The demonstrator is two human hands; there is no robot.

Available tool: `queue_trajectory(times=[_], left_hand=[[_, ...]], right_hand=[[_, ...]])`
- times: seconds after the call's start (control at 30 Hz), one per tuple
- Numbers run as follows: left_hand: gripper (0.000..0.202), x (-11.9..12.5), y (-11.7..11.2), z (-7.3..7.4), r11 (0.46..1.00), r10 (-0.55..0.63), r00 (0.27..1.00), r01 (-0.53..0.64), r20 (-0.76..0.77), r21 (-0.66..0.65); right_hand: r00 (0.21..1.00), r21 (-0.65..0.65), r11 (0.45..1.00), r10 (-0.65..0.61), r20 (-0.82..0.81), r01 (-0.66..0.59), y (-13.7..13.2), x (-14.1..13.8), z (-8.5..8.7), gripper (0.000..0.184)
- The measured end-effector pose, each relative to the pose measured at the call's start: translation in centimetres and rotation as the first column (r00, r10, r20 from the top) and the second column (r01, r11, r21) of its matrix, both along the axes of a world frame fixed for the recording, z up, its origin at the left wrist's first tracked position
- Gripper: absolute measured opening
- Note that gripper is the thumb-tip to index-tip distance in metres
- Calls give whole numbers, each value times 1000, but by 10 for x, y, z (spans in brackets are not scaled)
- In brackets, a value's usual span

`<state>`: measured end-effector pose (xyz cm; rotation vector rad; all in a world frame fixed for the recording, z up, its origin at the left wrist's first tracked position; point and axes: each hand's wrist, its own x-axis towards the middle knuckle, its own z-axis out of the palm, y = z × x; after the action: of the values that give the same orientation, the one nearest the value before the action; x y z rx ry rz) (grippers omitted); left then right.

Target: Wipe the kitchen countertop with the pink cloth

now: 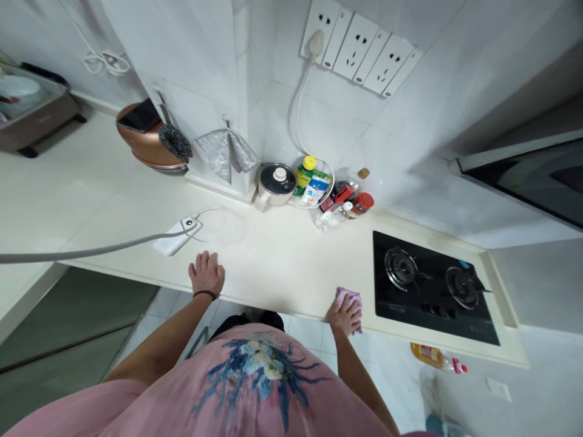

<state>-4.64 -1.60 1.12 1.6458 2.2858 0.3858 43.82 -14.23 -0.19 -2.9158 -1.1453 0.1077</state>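
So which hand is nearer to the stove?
Right: the right hand, on the pink cloth, is just left of the stove; the left hand rests on the counter, farther left.

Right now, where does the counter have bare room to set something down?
Bare counter lies between the left hand, right hand and pot, also between the bottles, stove and cloth. By the wall, pot, pouch and bottles crowd together.

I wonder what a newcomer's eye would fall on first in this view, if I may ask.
Probably the black two-burner stove set into the right end of the pale counter. Just left of it, the right hand lies on a pink cloth by the front edge; farther left, the left hand rests on the counter itself.
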Motion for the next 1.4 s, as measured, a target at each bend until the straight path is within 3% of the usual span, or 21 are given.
queue_trajectory(times=[0.3,0.53,0.77,1.4], left_hand=[[62,1,0,5,1000,-4,1000,4,13,-21],[62,2,0,6,1000,4,1000,-4,11,-4],[60,3,1,6,1000,19,1000,-19,-6,-16],[60,5,1,3,998,56,997,-57,-50,-16]], right_hand=[[978,-58,976,209,7,-208,-16,-52,0,62],[965,-143,954,258,-48,-263,0,-45,-3,68],[965,-174,950,252,-67,-260,48,-20,2,69],[950,-135,943,288,-120,-303,210,56,10,70]])
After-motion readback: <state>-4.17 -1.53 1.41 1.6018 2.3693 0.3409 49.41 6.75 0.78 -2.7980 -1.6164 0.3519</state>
